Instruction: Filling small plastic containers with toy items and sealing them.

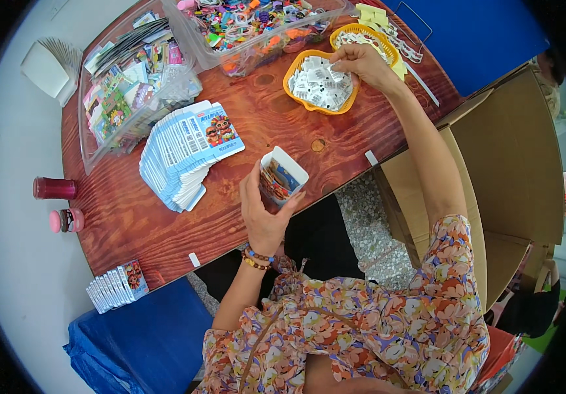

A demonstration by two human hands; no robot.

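orange basket of white packets

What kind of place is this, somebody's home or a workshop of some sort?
Probably a small hand-packing workshop rather than a home. A fanned stack of flat blue card packets lies on the wooden table, clear bins of small colourful items stand at its far edge, and open cardboard cartons wait beside it.

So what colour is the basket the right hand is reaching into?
Orange basket, holding small white packets; the right hand is over it. Head view.
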